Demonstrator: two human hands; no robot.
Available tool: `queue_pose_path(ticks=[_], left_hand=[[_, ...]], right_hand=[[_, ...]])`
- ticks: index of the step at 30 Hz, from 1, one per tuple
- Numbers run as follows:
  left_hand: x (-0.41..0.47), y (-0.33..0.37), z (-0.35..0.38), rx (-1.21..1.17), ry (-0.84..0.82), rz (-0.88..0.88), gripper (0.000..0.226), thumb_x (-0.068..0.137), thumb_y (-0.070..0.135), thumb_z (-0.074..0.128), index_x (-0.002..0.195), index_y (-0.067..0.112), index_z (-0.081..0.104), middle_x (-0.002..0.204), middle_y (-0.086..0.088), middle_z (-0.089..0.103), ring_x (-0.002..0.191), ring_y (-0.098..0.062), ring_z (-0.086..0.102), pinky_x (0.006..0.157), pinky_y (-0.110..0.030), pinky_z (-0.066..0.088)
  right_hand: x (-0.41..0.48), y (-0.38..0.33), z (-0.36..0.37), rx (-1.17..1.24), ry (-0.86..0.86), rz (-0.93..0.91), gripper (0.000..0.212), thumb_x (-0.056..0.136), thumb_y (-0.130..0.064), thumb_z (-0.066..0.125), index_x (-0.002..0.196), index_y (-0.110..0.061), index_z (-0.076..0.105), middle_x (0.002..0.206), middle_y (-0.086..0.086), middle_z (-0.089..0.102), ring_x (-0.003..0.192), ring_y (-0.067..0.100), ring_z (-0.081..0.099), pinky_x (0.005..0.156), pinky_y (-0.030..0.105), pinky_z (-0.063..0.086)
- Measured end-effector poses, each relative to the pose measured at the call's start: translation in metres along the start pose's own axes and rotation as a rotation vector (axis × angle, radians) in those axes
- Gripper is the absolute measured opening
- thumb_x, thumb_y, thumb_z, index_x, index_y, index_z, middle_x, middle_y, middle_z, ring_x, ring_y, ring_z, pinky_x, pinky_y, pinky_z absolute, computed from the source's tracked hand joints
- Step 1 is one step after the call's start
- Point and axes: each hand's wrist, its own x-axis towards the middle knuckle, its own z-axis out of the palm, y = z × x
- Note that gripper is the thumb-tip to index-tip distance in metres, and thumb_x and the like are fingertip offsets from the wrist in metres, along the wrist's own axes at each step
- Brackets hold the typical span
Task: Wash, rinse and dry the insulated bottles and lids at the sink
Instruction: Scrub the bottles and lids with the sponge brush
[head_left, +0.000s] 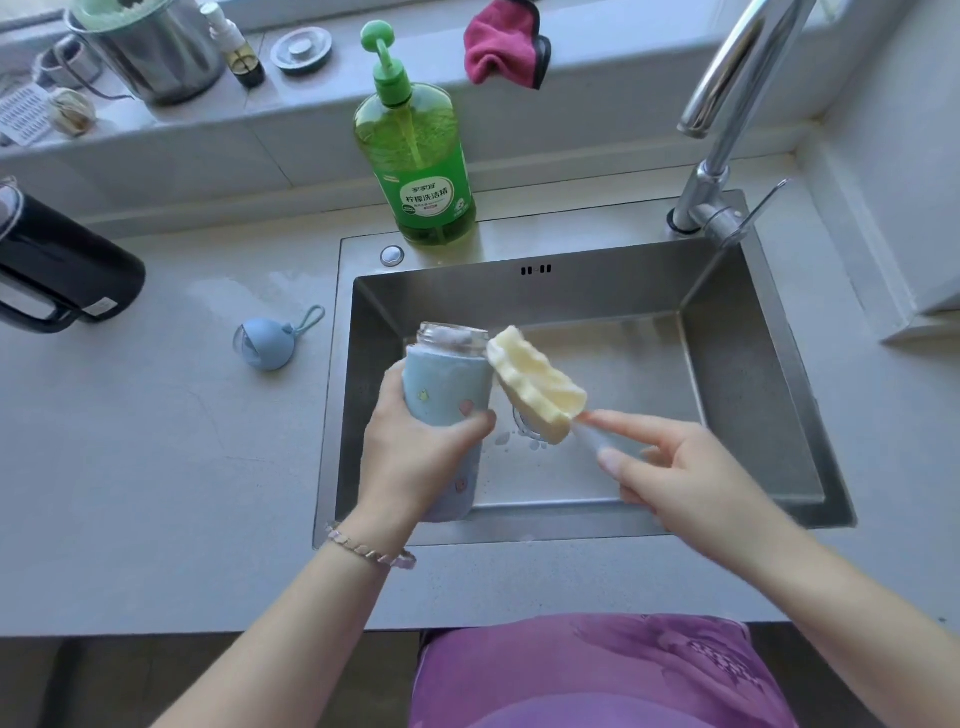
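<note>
1. State: L hand (415, 447) grips the blue bottle (447, 384) round its body, mouth open and tilted up toward the R hand, over the near-L part of the sink (753, 364).
2. R hand (670, 467) pinches the clear handle of the sponge brush (535, 384), index finger laid along it. The yellow sponge head sits just beside the bottle mouth, not yet inside.
3. Step in hand (judged): scrub the bottle interior.
   - Line the sponge head up w/ the neck axis before pushing; the head looks wider than the mouth, so compress and twist it in.
   - Keep the L grip firm; the wet sleeve may slip.
   - Work over the sink so drips fall in the basin.
   - Rotate the brush, stroke to the base, then do the neck threads.
4. Blue lid (270, 340) w/ loop lies on the bench, left of the L hand, apart from the bottle; wash separately.
5. Detergent bottle (421, 156), green w/ pump, stands beyond both hands at the sink's rear edge.
6. Writing: detergent label reads "柠檬洗洁精". The brand line above it and the small print are too small to read. No legible text on the blue bottle; small motifs only.
7. Pink cloth (504, 44) lies on the sill, far beyond the hands; likely for drying.
</note>
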Motion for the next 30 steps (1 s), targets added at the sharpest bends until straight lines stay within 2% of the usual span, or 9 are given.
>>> queue_pose_path(ticks=[3, 8, 13, 15, 17, 22, 25, 27, 30], left_hand=[[0.003, 0.002, 0.001, 0.038, -0.055, 0.012, 0.052, 0.053, 0.036, 0.075, 0.1, 0.035, 0.052, 0.081, 0.012, 0.064, 0.077, -0.009, 0.064, 0.07, -0.037, 0.056], [0.002, 0.0, -0.008, 0.137, -0.066, 0.094, 0.062, 0.049, 0.039, 0.074, 0.105, 0.045, 0.049, 0.085, 0.014, 0.063, 0.079, -0.008, 0.062, 0.072, -0.04, 0.056], [-0.007, -0.009, -0.026, 0.327, -0.104, 0.245, 0.071, 0.054, 0.032, 0.077, 0.116, 0.046, 0.045, 0.089, 0.016, 0.059, 0.081, -0.012, 0.055, 0.063, -0.024, 0.045], [-0.012, -0.016, -0.033, 0.454, -0.113, 0.293, 0.072, 0.055, 0.029, 0.078, 0.118, 0.045, 0.046, 0.09, 0.016, 0.056, 0.083, -0.014, 0.052, 0.06, -0.023, 0.041], [-0.016, -0.021, -0.037, 0.55, -0.12, 0.341, 0.075, 0.053, 0.029, 0.079, 0.119, 0.043, 0.048, 0.094, 0.016, 0.058, 0.085, -0.015, 0.053, 0.063, -0.027, 0.043], [-0.019, -0.03, -0.036, 0.81, -0.082, 0.806, 0.079, 0.038, 0.025, 0.074, 0.115, 0.026, 0.055, 0.095, 0.008, 0.066, 0.074, -0.023, 0.059, 0.058, -0.029, 0.048], [-0.024, -0.023, -0.025, 0.735, -0.162, 0.887, 0.074, 0.044, 0.031, 0.066, 0.116, 0.025, 0.054, 0.098, 0.008, 0.066, 0.078, -0.019, 0.058, 0.062, -0.028, 0.05], [-0.024, -0.023, -0.023, 0.745, -0.171, 0.882, 0.074, 0.045, 0.03, 0.067, 0.117, 0.023, 0.055, 0.1, 0.008, 0.066, 0.08, -0.019, 0.059, 0.063, -0.028, 0.051], [-0.018, -0.029, -0.036, 0.78, -0.132, 0.782, 0.079, 0.04, 0.027, 0.073, 0.117, 0.024, 0.056, 0.099, 0.008, 0.066, 0.078, -0.024, 0.061, 0.061, -0.03, 0.051]], right_hand=[[-0.001, 0.005, 0.007, -0.039, 0.046, -0.026, 0.035, 0.091, -0.015, 0.054, 0.106, -0.047, 0.055, 0.039, -0.025, 0.045, 0.045, 0.001, 0.038, 0.048, 0.011, 0.031], [0.01, 0.016, -0.002, -0.101, 0.083, 0.024, 0.032, 0.089, -0.016, 0.056, 0.112, -0.038, 0.062, 0.037, -0.017, 0.043, 0.042, 0.003, 0.037, 0.043, 0.011, 0.027], [0.011, 0.012, -0.029, -0.319, 0.173, -0.04, 0.033, 0.086, -0.027, 0.059, 0.1, -0.057, 0.057, 0.066, -0.018, 0.067, 0.065, 0.009, 0.06, 0.066, 0.03, 0.048], [0.006, 0.002, -0.039, -0.378, 0.116, -0.1, 0.025, 0.085, -0.029, 0.062, 0.1, -0.049, 0.063, 0.052, -0.035, 0.055, 0.057, -0.002, 0.054, 0.058, 0.015, 0.039], [0.003, -0.006, -0.036, -0.619, -0.012, -0.141, 0.024, 0.087, -0.037, 0.058, 0.108, -0.048, 0.062, 0.054, -0.04, 0.052, 0.06, -0.004, 0.052, 0.054, 0.013, 0.032], [0.007, -0.014, -0.014, -0.993, -0.133, -0.273, 0.029, 0.093, -0.043, 0.044, 0.12, -0.049, 0.054, 0.104, -0.006, 0.066, 0.102, 0.019, 0.057, 0.071, 0.024, 0.037], [0.007, -0.017, 0.01, -0.825, -0.206, -0.367, 0.016, 0.09, -0.031, 0.05, 0.091, -0.024, 0.064, 0.083, 0.004, 0.062, 0.079, 0.03, 0.052, 0.056, 0.027, 0.031], [0.009, -0.017, 0.013, -0.77, -0.247, -0.35, 0.024, 0.088, -0.029, 0.052, 0.067, -0.018, 0.05, 0.066, 0.001, 0.051, 0.061, 0.023, 0.04, 0.048, 0.022, 0.025], [0.016, -0.009, -0.012, -0.626, -0.259, -0.175, 0.029, 0.087, -0.033, 0.058, 0.07, -0.009, 0.061, 0.051, -0.003, 0.042, 0.048, 0.011, 0.038, 0.052, 0.026, 0.034]])
